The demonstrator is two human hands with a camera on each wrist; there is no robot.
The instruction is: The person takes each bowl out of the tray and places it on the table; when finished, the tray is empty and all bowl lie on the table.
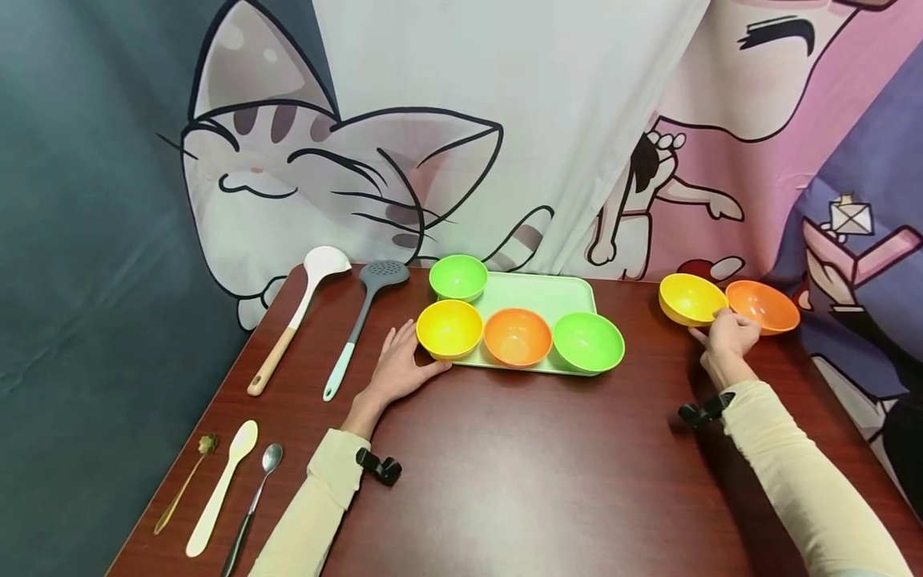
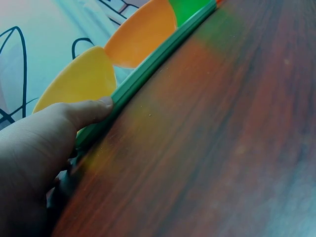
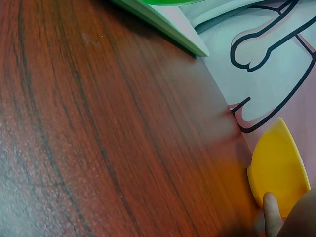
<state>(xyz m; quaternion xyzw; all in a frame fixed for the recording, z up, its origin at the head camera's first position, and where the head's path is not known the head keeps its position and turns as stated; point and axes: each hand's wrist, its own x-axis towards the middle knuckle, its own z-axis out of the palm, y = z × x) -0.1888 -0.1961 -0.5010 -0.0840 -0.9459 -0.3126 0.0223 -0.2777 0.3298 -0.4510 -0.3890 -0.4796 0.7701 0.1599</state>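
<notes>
Ok, L hand (image 1: 397,370) touching tray (image 1: 541,294) w/ 4 bowls (image 1: 517,337).

From the left wrist I see the left hand (image 2: 37,148), its thumb on the edge of the green tray (image 2: 150,69), near the yellow bowl (image 2: 81,79). Beyond come the orange bowl (image 2: 143,34) and part of a green bowl (image 2: 186,10). The brown table (image 2: 202,138) reflects their colours.

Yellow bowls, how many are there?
2. The left yellow bowl sits on the green tray near the left hand; the right yellow bowl touches the right hand, beside an orange bowl.
</notes>
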